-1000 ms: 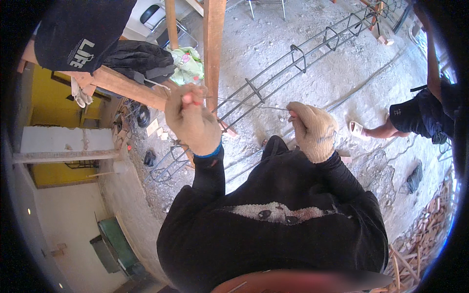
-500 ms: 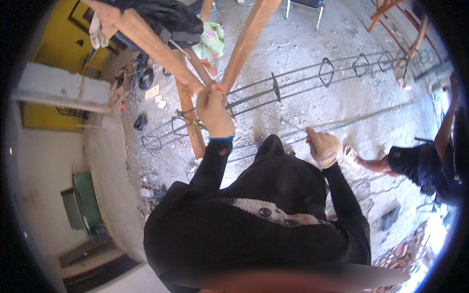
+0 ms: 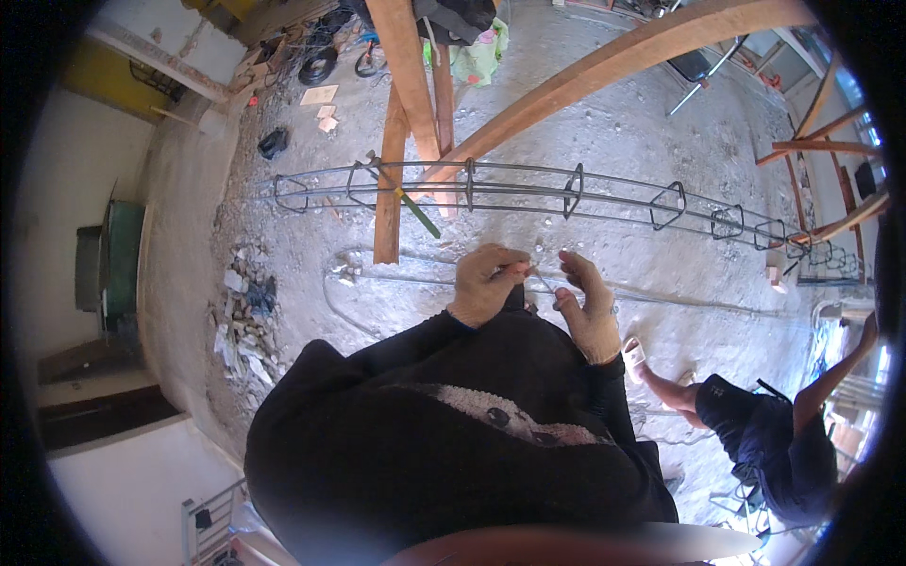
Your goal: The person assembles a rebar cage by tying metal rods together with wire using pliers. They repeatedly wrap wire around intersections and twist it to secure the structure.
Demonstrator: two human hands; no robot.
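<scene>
In front of my torso, both gloved hands are close together. My left hand (image 3: pixel 486 283) is closed in a pinch on a thin wire (image 3: pixel 541 279), which runs across to my right hand (image 3: pixel 590 313). The right thumb meets the wire's other end while its forefinger points up, apart from the thumb; its other fingers are partly hidden. Just beyond lies a long rebar cage (image 3: pixel 519 189) with bent stirrups, raised on crossed wooden legs (image 3: pixel 389 203). A tool with a green handle (image 3: pixel 420 215) hangs at the cage by the left wooden leg.
A long wooden beam (image 3: pixel 604 75) slants up to the right. At the right, another person (image 3: pixel 755 424) in dark clothes is near the cage's end. Rubble (image 3: pixel 247 311) lies along the left wall, and loose bars (image 3: pixel 661 297) lie on the floor.
My left hand has come away from the wooden joint at the cage, back toward my body, and now meets the right hand at the wire. The view has swung, showing more on the right.
</scene>
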